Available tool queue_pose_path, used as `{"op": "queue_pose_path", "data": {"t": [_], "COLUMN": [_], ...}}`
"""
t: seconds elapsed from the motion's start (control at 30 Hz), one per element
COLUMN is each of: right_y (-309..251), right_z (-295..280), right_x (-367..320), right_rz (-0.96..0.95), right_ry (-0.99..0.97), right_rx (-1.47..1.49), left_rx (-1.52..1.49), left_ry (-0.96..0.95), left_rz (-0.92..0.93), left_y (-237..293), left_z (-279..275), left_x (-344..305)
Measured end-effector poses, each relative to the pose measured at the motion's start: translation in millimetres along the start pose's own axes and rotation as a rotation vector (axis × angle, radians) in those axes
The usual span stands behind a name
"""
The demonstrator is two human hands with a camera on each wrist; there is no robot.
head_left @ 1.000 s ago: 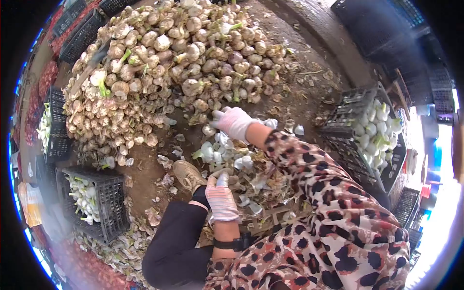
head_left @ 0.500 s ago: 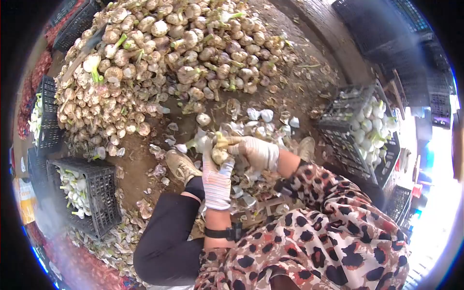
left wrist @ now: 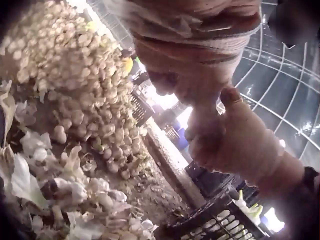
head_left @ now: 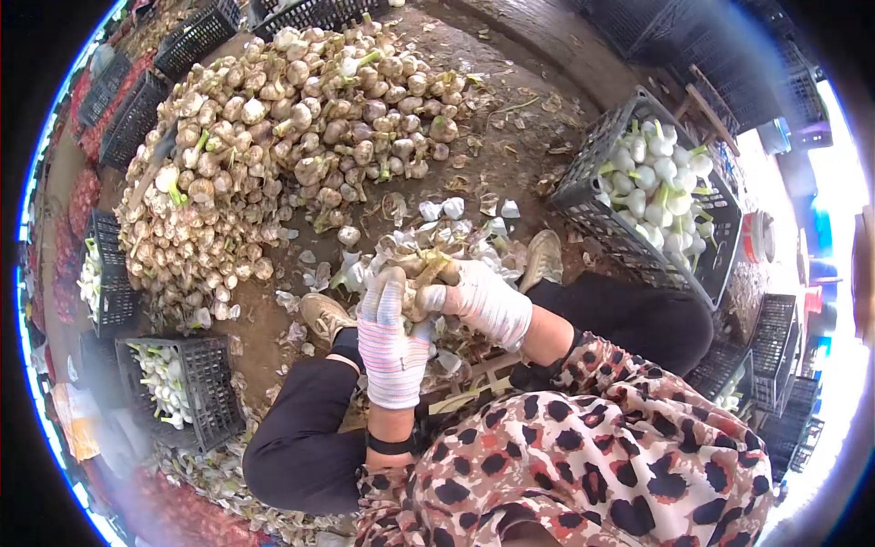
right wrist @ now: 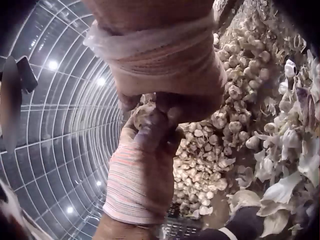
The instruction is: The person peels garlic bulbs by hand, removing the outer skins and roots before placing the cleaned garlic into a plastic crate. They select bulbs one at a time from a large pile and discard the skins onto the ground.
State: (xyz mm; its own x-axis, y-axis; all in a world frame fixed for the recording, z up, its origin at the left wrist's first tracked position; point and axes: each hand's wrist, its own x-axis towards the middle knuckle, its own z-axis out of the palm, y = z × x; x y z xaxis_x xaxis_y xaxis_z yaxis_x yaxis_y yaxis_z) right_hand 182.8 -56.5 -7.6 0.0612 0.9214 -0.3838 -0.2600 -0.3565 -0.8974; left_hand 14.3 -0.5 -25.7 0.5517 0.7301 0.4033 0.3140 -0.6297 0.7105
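A garlic bulb [right wrist: 144, 114] with brownish outer skin is held between both gloved hands, partly hidden by the fingers. My left hand [head_left: 394, 342], in a striped knit glove, grips it from below and the left. From the right, my right hand [head_left: 488, 303] in a whitish glove pinches at its skin and stem, thumb bent inward. The two hands meet over a heap of loose garlic skins [head_left: 474, 239] on the ground. In both wrist views the hands overlap, covering most of the bulb.
A large pile of unpeeled garlic [head_left: 246, 155] lies ahead and left. A black crate [head_left: 583, 196] of cleaned white bulbs [head_left: 658, 182] stands at the right; another crate [head_left: 214, 392] with white bulbs is at the left. My shoes [head_left: 544, 258] flank the skins.
The right hand came back from the pile's near edge to the left hand, where a garlic bulb is now held between them. The head view has turned toward the right crate.
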Motion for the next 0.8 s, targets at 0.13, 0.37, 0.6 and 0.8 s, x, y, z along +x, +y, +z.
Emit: {"op": "queue_pose_path", "data": {"t": [0.13, 0.37, 0.6, 0.8], "right_y": [-33.2, -10.7, 1.9, 6.4], "right_z": [1.0, -14.2, -12.0, -16.6], "right_x": [-26.3, -25.4, -27.7, -27.9], "right_rz": [0.041, 0.131, -0.309, -0.183], "right_ry": [-0.031, -0.085, 0.112, 0.056], "right_rx": [0.019, 0.084, -0.432, -0.021], "left_rx": [-0.081, -0.311, -1.048, -0.743], "left_ry": [-0.005, -0.051, -0.096, -0.009], "left_rz": [-0.06, -0.264, -0.78, -0.802], "left_y": [14.3, 32.6, 39.3, 30.6], "left_z": [-2.5, -8.8, -9.9, 1.4], "left_x": [-3.6, -5.9, -5.6, -1.7]}}
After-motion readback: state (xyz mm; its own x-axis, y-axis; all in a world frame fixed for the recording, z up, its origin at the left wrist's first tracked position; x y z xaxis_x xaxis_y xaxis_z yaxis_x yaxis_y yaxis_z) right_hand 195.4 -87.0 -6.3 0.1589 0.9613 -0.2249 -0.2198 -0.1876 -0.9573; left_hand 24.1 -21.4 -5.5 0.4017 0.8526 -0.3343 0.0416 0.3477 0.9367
